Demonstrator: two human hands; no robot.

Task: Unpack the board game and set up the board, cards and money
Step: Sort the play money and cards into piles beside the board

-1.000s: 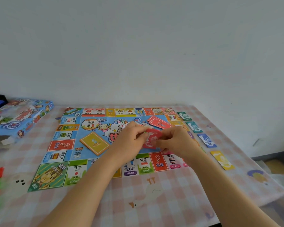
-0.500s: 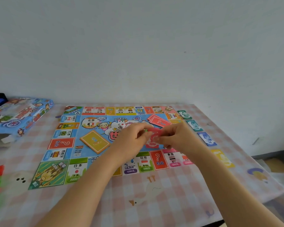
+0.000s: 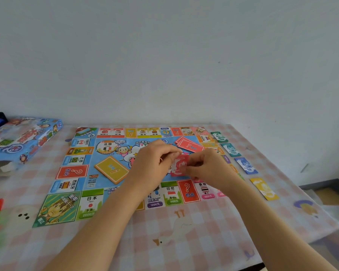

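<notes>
glossy paper board (image 3: 114,153), plastic checked tablecloth (image 3: 194,227)

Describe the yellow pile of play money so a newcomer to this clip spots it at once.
Find the game board on the checked table. Along its right edge a row of four money piles runs toward the wall. The yellow pile is the one nearest the person, beside the blue pile, and unlike the yellow card stack it lies off the board.

Both forearms (image 3: 106,222) reach forward and meet in the middle. The left hand (image 3: 155,165) and the right hand (image 3: 209,168), fingers curled, pinch one pink stack (image 3: 179,166) between them.
</notes>
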